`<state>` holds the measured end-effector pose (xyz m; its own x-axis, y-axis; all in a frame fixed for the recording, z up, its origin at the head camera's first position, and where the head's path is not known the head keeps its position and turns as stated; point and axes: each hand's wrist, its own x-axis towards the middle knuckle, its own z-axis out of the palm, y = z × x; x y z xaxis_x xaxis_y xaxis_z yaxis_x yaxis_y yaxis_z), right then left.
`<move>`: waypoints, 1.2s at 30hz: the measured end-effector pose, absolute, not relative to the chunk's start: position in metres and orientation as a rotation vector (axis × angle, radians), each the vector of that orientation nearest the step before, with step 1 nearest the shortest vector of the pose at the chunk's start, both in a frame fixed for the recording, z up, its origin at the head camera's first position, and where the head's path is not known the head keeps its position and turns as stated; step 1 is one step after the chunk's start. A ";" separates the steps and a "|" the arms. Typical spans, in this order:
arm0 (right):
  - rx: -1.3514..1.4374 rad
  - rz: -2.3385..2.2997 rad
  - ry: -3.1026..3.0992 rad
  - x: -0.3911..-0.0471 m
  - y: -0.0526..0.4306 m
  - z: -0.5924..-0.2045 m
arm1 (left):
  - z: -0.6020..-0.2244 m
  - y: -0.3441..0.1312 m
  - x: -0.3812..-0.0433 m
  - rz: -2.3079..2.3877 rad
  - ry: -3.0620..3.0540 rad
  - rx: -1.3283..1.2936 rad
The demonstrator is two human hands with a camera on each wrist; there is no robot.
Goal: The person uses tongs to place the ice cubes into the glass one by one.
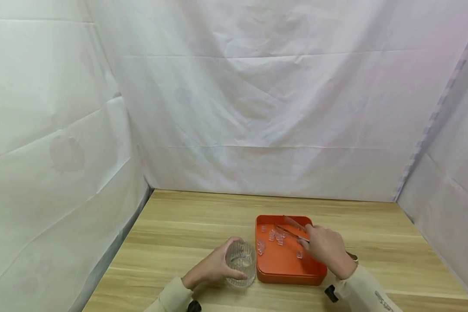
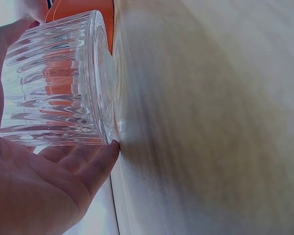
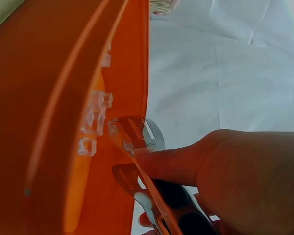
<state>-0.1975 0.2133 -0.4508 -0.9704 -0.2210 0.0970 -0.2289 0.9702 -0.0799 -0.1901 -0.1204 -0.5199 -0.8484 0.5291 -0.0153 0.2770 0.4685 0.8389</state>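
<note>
Curled fingers (image 2: 100, 164) of my left hand (image 1: 218, 262) cup a ribbed clear glass (image 1: 245, 260), while my right hand (image 1: 327, 247) grips metal tongs (image 3: 172, 194) by their dark pads. The glass is upright, mouth up, just left of a square orange tray (image 1: 284, 265). A light, even hold should do there; the ribs ought to give enough grip, and squeezing harder would mostly risk tipping it.

Over the tray, the two arms of the tongs stand apart, their tips towards the far wall. Small clear pieces lie on the tray floor: a loose cluster (image 1: 277, 237) left of the middle, some by the left wall, and a lone piece (image 1: 299, 255) close to my right hand. I take the step in hand to be pinching one up, so it's best to choose a piece at the cluster's edge, bring a tip low on either side of it, and press gently; something that slick could well shoot out. Whether a piece is already between the tips I can't fairly say, with the steel so reflective.

As for writing, my right sleeve (image 1: 359, 286) carries dark lettering (image 1: 383, 300) too blurred to read. I find no brand on the glass or tray. Beyond the desk (image 1: 187, 225), the pale cloth (image 1: 257, 108) shows faint prints but no words.
</note>
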 end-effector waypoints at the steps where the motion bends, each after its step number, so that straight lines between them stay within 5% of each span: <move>1: 0.347 0.137 -3.036 -0.198 0.214 -0.452 | -0.520 -0.120 -0.190 1.321 2.447 0.689; 36: 0.291 0.061 -3.135 -0.196 0.213 -0.455 | -0.518 -0.120 -0.190 1.288 2.476 0.687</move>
